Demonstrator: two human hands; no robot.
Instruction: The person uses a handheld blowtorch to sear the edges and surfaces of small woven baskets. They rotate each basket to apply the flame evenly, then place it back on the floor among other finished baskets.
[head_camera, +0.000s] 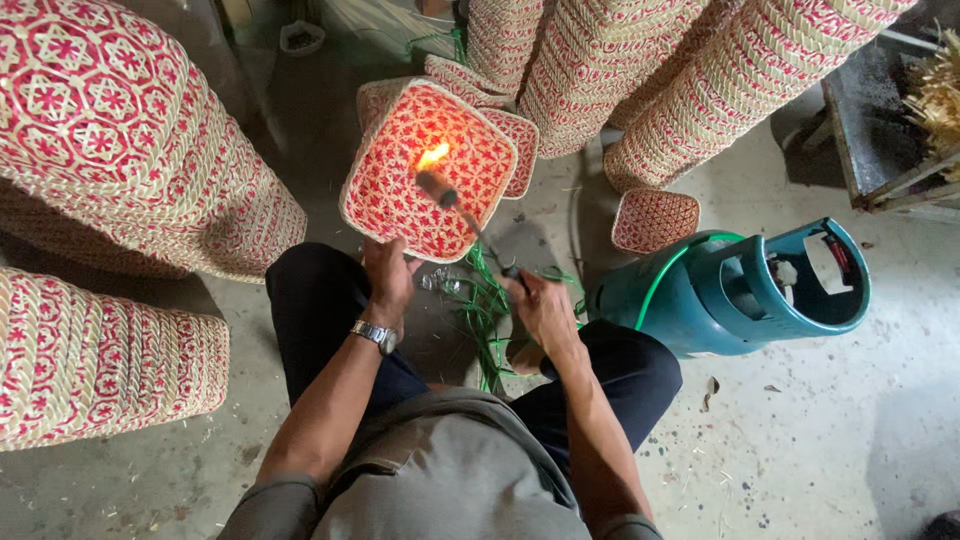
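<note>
While the left hand (388, 272) grips the near edge of a square woven tray (428, 170), fingers closed over its rim, the tray stands tilted up on that edge above the person's lap, its red-and-straw face turned toward the camera and its top edge leaning away. The right hand (542, 308) is wrapped shut around the handle of a gas torch (470, 222), whose long axis runs diagonally from the hand at lower right up to the nozzle at upper left; the nozzle points at the middle of the tray, and one orange flame (433, 155) burns just above the tip, against the weave. A green hose (672, 268) curves over one teal gas cylinder (728, 288) lying on its side on the concrete floor (800, 440), valve end pointing right. Two more trays lean behind the held one, and a single small tray (655, 219) lies flat beside the cylinder. A wristwatch (374, 335) sits on the left wrist.
</note>
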